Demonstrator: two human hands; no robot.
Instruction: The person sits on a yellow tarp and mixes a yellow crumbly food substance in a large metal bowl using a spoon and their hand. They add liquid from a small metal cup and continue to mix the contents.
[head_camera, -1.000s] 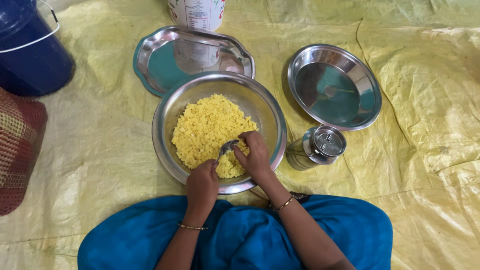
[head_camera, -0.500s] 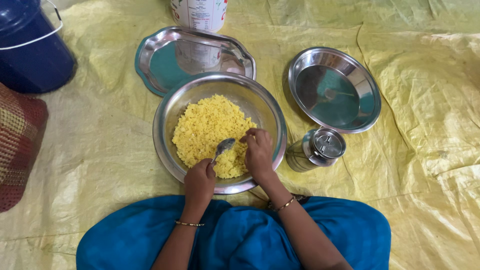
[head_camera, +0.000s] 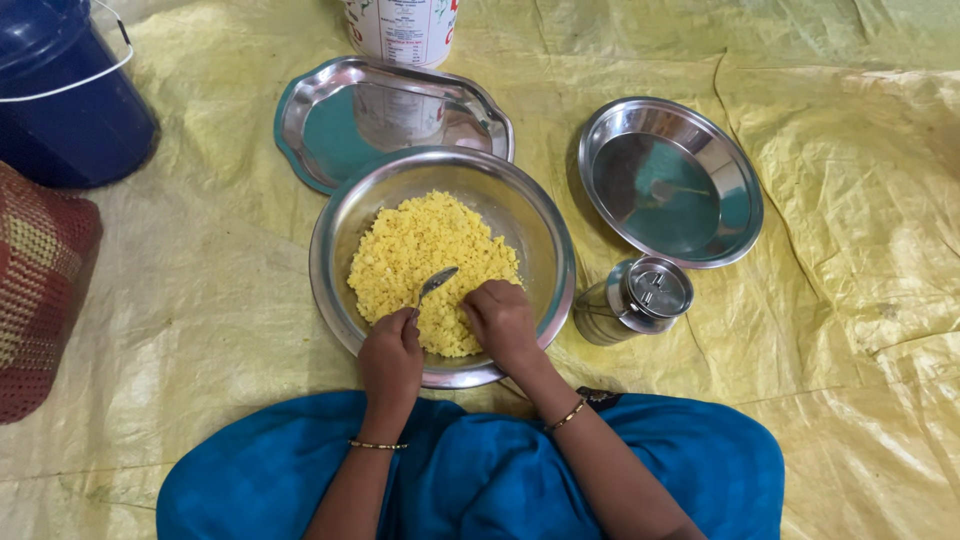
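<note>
Spoon (head_camera: 437, 282) in left hand (head_camera: 392, 352), white labelled tub (head_camera: 400, 28) beyond steel bowl (head_camera: 340, 240).

Clothing: bright blue garment (head_camera: 480, 480) over lap.
Wrists: thin beaded bangles, one each (head_camera: 377, 445).
Forearms: bare, sleeveless.

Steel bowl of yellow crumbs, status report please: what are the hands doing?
Left hand holds small metal spoon. Right hand pressed into yellow crumbly food. Round steel bowl flat on yellow sheet. Nothing blocking.

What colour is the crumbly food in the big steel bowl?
Yellow. The crumbly food in the steel bowl shows best in the head view.
</note>
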